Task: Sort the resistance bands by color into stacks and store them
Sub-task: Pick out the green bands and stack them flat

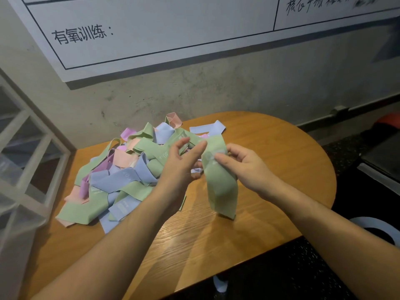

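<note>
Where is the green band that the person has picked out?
In the head view the green band hangs right of centre, pinched by the right hand, beside the mixed pile.

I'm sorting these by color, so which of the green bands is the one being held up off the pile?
The green band hanging right of the pile, pinched near its top by the right hand; its lower end reaches the table. The other green bands lie tangled in the heap.

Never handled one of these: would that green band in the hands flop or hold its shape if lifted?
Probably floppy: the green band hangs limp and creased from the right hand. Likely light, since fingertips alone hold it. Unlikely to roll: bands in the pile lie flat and folded.
</note>
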